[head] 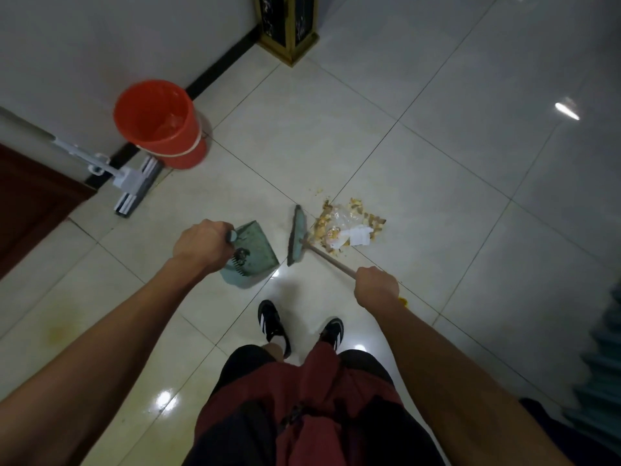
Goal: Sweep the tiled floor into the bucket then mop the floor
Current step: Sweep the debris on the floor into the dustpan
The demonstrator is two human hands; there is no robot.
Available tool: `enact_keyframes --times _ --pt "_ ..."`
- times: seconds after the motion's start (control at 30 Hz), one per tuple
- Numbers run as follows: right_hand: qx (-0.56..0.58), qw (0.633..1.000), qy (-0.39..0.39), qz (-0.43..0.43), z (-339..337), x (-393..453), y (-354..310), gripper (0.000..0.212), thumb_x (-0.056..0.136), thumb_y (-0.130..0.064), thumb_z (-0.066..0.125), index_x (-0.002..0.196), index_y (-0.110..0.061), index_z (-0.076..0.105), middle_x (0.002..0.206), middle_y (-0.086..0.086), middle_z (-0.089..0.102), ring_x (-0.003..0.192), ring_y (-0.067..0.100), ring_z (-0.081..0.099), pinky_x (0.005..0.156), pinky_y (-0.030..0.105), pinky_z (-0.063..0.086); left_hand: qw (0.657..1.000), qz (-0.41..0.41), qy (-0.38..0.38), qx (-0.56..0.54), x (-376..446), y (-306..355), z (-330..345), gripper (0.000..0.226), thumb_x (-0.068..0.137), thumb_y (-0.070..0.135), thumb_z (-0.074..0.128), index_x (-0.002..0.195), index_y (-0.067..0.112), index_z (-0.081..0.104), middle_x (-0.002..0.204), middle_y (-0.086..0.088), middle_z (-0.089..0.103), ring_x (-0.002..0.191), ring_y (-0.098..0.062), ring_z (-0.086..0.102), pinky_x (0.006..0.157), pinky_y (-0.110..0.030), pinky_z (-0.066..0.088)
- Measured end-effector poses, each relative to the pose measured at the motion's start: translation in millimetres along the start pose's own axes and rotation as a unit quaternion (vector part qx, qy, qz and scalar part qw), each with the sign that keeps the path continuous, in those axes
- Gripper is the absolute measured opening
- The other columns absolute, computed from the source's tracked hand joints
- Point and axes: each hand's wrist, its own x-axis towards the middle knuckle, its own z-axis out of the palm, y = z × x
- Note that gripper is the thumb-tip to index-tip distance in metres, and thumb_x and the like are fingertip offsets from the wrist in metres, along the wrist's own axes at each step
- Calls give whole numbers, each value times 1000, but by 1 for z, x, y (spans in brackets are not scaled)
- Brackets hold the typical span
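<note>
My left hand [199,245] grips the handle of a green dustpan [253,253] that sits on the tiled floor [437,156] with its mouth facing right. My right hand [376,285] grips the wooden stick of a green broom [297,235]. The broom head stands between the dustpan and a pile of litter [349,228]: yellowish crumbs, clear plastic and scraps of white paper. A red bucket [161,124] with some plastic inside stands against the wall at the upper left. A white flat mop [134,183] leans beside the bucket, its head on the floor.
A dark brown door [30,203] is at the left edge. A gold-framed black stand [289,31] is at the top by the wall. My two black shoes [272,322] are just below the dustpan. Something teal, blurred, is at the right edge [601,371].
</note>
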Motion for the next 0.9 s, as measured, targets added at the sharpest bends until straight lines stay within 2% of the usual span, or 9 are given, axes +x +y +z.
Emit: enact_keyframes --times 0.13,0.53,0.73,0.9 --pt "-3 1000 3 11 8 -2 32 36 93 -8 53 129 -16 56 124 4 61 112 24 63 87 32 49 1000 15 3 0 -7 31 9 12 90 34 63 93 23 67 84 -8 66 73 -31 65 67 -39 59" --pt "56 998 26 26 16 -4 87 31 96 -15 51 126 -16 57 119 6 63 104 25 65 79 33 49 999 31 12 27 -3 82 12 9 86 33 68 93 27 66 79 -2 65 69 -25 64 65 -38 60" --pt "101 994 38 27 0 13 78 28 95 -18 53 123 -16 58 114 5 63 100 25 65 74 31 46 999 27 15 38 13 75 -3 10 86 30 67 95 26 67 84 -5 67 73 -27 64 66 -37 59" --pt "131 990 51 32 -23 40 46 28 94 -19 55 122 -17 59 108 5 65 94 24 66 78 33 53 999 27 13 27 46 45 -21 10 86 29 67 96 26 68 88 -7 68 76 -30 65 66 -37 57"
